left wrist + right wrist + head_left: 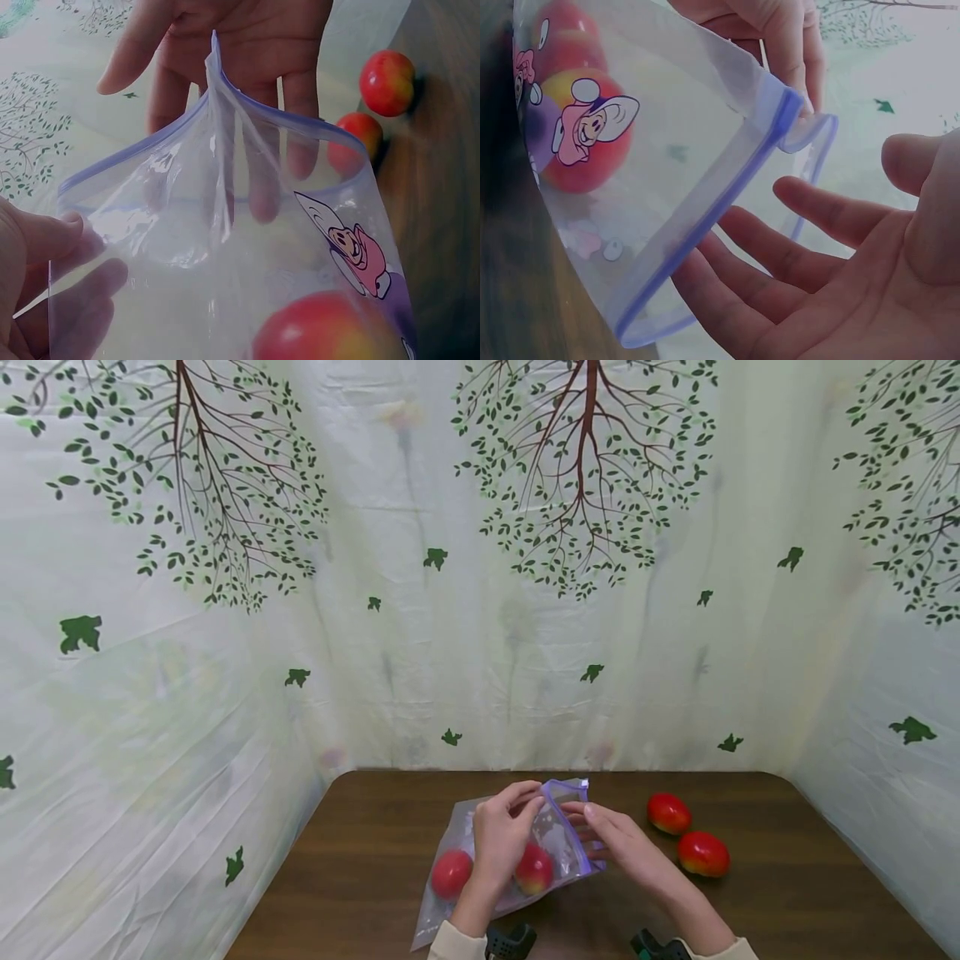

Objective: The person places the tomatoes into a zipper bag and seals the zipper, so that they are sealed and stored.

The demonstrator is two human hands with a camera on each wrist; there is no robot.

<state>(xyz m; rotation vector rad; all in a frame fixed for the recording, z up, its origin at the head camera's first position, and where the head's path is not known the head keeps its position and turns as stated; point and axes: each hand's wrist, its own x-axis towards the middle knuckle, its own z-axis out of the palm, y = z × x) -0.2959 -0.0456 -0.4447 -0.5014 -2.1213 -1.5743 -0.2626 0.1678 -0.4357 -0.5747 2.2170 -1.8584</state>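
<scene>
A clear zip bag [555, 827] with a purple zip edge lies slanted above the table, its mouth parted towards the right. Two red fruits, a left one [452, 873] and a right one [534, 868] tinged with yellow, show through the plastic. My left hand [498, 835] pinches the bag's far side near the mouth between thumb and fingers. Extended fingers of my right hand [618, 843] reach to the bag's mouth, thumb held apart. In the left wrist view, some of those fingers appear through the film [172, 217]. Cartoon figures [592, 131] are printed on the bag.
Two more red fruits, one farther back [669, 813] and one nearer [703, 853], lie on the brown wooden table [795, 893] right of my right hand. Behind and beside the table hangs a pale curtain [510, 635] with tree and leaf prints.
</scene>
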